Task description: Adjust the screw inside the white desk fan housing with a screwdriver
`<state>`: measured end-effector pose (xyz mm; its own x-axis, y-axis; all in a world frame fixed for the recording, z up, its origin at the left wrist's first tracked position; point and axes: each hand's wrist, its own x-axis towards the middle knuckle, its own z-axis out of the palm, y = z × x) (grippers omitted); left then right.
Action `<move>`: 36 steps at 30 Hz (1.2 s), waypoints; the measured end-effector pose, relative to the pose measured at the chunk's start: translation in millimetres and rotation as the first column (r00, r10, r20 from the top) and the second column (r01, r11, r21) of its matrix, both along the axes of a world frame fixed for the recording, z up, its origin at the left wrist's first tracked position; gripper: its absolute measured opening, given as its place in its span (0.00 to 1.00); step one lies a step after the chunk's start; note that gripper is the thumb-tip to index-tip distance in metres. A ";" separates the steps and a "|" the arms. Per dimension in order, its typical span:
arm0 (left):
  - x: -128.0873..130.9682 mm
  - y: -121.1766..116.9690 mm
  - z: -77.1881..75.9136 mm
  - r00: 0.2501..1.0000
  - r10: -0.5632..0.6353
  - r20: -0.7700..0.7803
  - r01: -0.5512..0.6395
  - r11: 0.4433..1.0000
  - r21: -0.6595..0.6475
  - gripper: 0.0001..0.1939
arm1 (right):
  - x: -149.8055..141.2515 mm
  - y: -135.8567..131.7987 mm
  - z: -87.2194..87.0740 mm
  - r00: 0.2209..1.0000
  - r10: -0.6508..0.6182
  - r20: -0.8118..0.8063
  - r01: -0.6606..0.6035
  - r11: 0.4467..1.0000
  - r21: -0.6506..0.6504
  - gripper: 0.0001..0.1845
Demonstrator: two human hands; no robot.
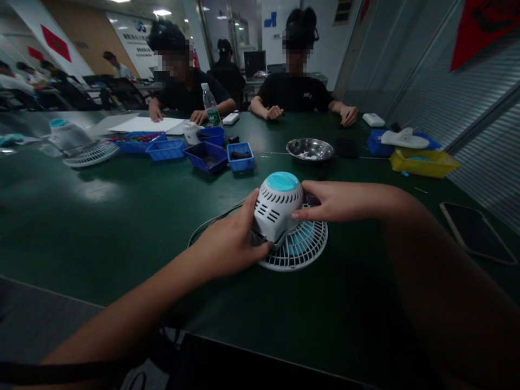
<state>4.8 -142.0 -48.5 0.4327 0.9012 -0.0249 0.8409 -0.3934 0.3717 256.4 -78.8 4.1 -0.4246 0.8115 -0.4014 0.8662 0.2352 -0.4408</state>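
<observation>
A small white electric fan (271, 214) with a light blue cap lies grille-down on the green table in front of me. Its round wire grille (311, 238) shows light blue blades through the ribs. My left hand (231, 238) grips the motor housing from the left, thumb low near its base and fingers along its side. From the right, my right hand (329, 200) holds the same housing, thumb on the front face and fingers behind, partly hidden. A thin cable runs out behind my left hand.
Several blue bins (166, 149) and a steel bowl (310, 150) stand beyond the fan. A yellow bin (424, 164) and a phone (477, 232) lie to the right. Another fan (91, 153) rests at the left. Two people (298, 89) sit opposite, near a water bottle (210, 105).
</observation>
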 end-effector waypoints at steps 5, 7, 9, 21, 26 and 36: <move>13.3 -0.9 -1.2 0.995 0.088 -0.051 -0.083 0.992 0.090 0.59 | -3.7 3.1 -2.3 1.000 -0.003 -0.011 0.004 1.000 0.019 0.45; 15.3 3.4 -3.4 0.994 0.092 -0.061 -0.084 0.988 0.127 0.57 | -3.9 4.1 -2.3 1.000 -0.012 -0.006 0.012 0.999 0.031 0.46; 14.7 9.0 -4.1 0.994 0.085 -0.063 -0.075 0.987 0.141 0.54 | -3.8 4.1 -1.4 1.000 -0.017 0.000 0.017 0.999 0.034 0.46; 16.9 16.4 -27.4 0.992 0.123 0.008 -0.122 0.966 0.230 0.51 | -8.4 1.4 -1.8 0.998 -0.043 0.037 0.040 0.996 0.080 0.43; 18.7 16.7 -22.3 0.990 0.142 0.013 -0.142 0.973 0.181 0.51 | -10.2 0.4 -2.3 0.998 -0.056 0.037 0.052 0.995 0.088 0.44; -0.3 20.6 -24.1 0.993 0.113 0.037 -0.118 0.973 0.197 0.46 | -10.0 -4.5 4.9 1.000 -0.005 0.026 0.005 1.000 0.000 0.32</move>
<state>4.6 -121.3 -72.5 0.3236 0.9310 0.1689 0.8764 -0.3622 0.3174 246.3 -83.3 9.0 -0.4095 0.8139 -0.4121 0.8788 0.2306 -0.4178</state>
